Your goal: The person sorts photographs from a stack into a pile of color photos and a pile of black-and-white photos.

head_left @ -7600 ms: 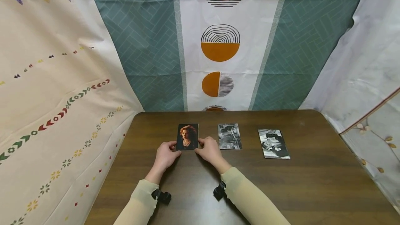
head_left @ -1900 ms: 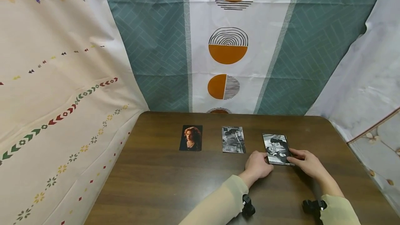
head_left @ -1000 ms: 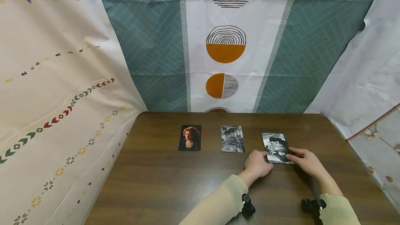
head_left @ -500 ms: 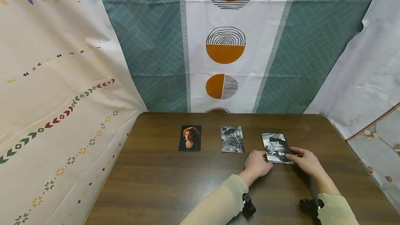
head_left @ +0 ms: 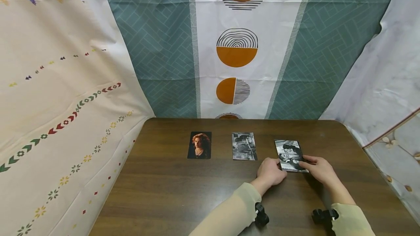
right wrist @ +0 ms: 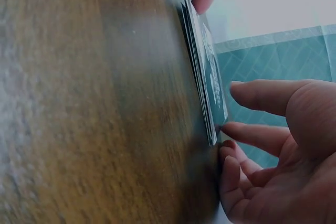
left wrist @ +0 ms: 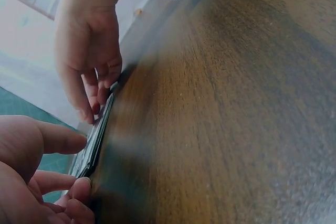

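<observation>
A small stack of photo cards lies flat on the table at the right, a black-and-white picture on top. The right wrist view shows several thin layers along the edge of this stack. My left hand holds its near left corner, thumb and fingers about the edge. From the other side my right hand grips the right edge, thumb over the top face and fingers by the side. Further left lie a black-and-white photo card and a colour portrait card, both untouched.
The brown wooden table has rounded far corners. A green and white patterned cloth hangs behind it. Pale cloths hang at left and right. Each sleeved wrist wears a small black camera.
Both hands have moved from the colour portrait card at the left to the stack at the right. Over the last second the stack stays in place, with only slight shifts of the right hand.
</observation>
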